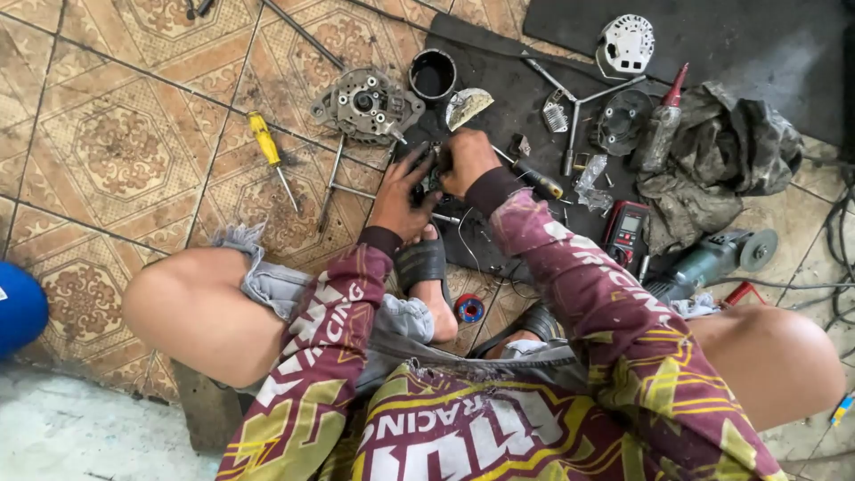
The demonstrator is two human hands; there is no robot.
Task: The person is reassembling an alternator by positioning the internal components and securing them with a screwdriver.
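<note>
Where both hands meet on the black rubber mat (534,53), the left hand (403,196) and right hand (467,160) pinch a small dark metal part (434,175) between curled fingers. Just beyond it lie a grey cast alternator housing (367,105) and a black round cup (433,75). A yellow-handled screwdriver (267,147) rests on the tiles, well left.

Tiled floor (116,142): yellow screwdriver (264,142), alternator housing (367,105), black mat (712,36).

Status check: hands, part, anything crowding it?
Left hand and right hand both gripping small dark part over black mat. Alternator housing and yellow screwdriver lie close by, apart.
</note>
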